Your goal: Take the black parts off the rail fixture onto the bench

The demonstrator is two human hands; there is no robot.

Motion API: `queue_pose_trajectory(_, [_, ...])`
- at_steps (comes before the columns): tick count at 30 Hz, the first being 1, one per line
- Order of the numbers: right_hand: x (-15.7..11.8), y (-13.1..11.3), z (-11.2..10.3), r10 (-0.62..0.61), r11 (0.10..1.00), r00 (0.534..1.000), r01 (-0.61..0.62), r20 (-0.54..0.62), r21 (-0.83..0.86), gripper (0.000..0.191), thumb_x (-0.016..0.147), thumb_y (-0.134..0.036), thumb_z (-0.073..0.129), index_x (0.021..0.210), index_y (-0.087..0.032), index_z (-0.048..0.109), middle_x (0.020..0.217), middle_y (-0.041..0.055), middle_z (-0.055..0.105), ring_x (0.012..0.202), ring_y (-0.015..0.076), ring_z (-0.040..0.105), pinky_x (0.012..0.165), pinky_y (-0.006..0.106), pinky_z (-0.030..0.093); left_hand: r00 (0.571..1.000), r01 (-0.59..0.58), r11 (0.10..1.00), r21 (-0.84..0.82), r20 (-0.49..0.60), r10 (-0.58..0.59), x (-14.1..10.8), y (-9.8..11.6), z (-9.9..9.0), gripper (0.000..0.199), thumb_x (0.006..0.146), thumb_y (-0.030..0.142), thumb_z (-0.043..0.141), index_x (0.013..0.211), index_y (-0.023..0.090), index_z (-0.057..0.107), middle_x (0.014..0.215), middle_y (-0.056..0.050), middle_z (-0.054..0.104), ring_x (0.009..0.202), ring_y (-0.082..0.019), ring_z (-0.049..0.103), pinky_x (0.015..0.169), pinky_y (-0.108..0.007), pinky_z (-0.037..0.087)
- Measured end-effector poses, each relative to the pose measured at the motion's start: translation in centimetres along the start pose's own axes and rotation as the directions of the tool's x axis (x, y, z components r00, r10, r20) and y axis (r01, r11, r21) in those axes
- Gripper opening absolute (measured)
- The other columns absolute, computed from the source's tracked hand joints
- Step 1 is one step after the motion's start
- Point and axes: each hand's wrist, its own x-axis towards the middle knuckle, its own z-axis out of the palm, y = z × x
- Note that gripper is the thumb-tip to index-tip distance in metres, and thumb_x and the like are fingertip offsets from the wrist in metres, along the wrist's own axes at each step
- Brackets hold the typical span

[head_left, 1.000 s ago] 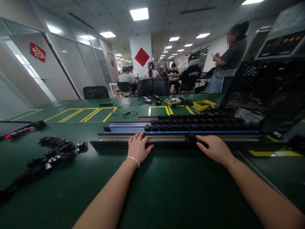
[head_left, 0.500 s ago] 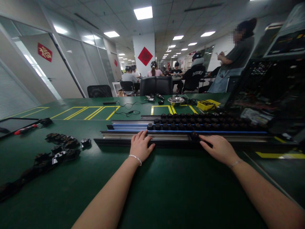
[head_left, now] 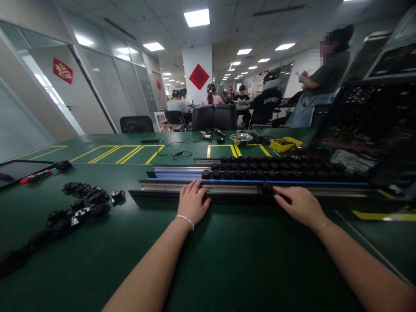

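My left hand lies over the long black metal track rail nearest me, its fingers spread and resting on the rail. Inside that rail's channel sits one small black block-shaped module. My right hand is at the module's right side, index finger stretched out and touching it or very close, thumb apart and lower. Behind, parallel rails with blue edging carry rows of similar black modules. The kind of module is too dark to make out.
Loose black modules lie in a trail at left, near a red-handled tool. Further back are a metal bowl, a yellow tray and thin cables. A dark rack stands at right; several people sit or stand beyond the table.
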Motion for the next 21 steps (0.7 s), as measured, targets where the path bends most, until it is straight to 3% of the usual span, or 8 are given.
queue_pose_trajectory(9, [0.2, -0.4, 0.1, -0.018, 1.000, 0.999, 0.018, -0.033, 0.013, 0.042, 0.088, -0.040, 0.036, 0.103, -0.015, 0.067, 0.098, 0.0078, 0.070, 0.089, 0.0219, 0.063, 0.083, 0.039, 0.045, 1.000, -0.012, 1.000, -0.021, -0.013, 0.012, 0.0, -0.1, 0.0, 0.025, 0.081, 0.037, 0.052, 0.103, 0.030, 0.061, 0.136, -0.002, 0.046, 0.128, -0.024, 0.036, 0.105, -0.045, 0.027])
queue_pose_trajectory(21, [1.0, -2.3, -0.2, -0.093, 0.995, 0.996, 0.093, 0.008, 0.021, 0.042, 0.089, -0.040, 0.037, 0.111, -0.014, 0.062, 0.103, 0.0088, 0.068, 0.093, 0.0219, 0.061, 0.084, 0.039, 0.044, 1.000, -0.010, 1.000, -0.014, -0.027, 0.010, 0.1, 0.0, 0.3, 0.027, 0.080, 0.036, 0.053, 0.105, 0.030, 0.061, 0.136, -0.003, 0.047, 0.127, -0.023, 0.037, 0.104, -0.045, 0.026])
